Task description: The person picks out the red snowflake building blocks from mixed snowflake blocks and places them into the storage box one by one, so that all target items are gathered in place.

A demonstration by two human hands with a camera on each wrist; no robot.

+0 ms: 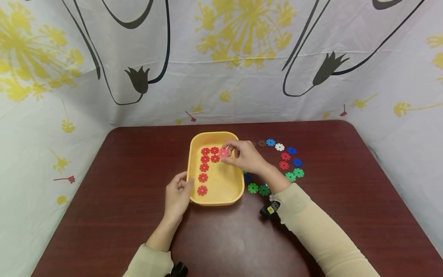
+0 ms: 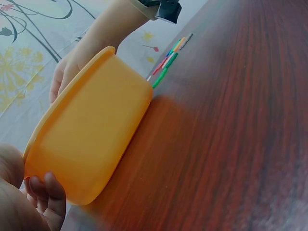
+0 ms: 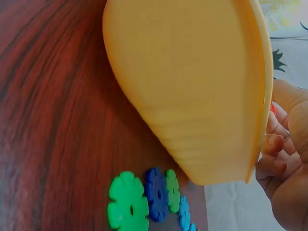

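A yellow plastic tray (image 1: 225, 192) sits on the table, with several red notched plastic discs (image 1: 202, 177) inside. They form a column along its left side and a short branch at the top. My left hand (image 1: 178, 195) grips the tray's left rim, thumb over the edge; in the left wrist view its fingers (image 2: 56, 199) curl against the outer wall. Over the tray's upper right part, my right hand (image 1: 247, 156) pinches a pinkish-red disc (image 1: 223, 152) between thumb and forefinger. Only a sliver of red shows between the fingers in the right wrist view.
Loose discs in several colours lie right of the tray, among them a green disc (image 1: 253, 188), a white disc (image 1: 279, 147) and a blue disc (image 1: 270, 142). My right forearm hides some of them. Behind the dark red table (image 1: 138, 154) hangs a patterned cloth (image 1: 194, 88).
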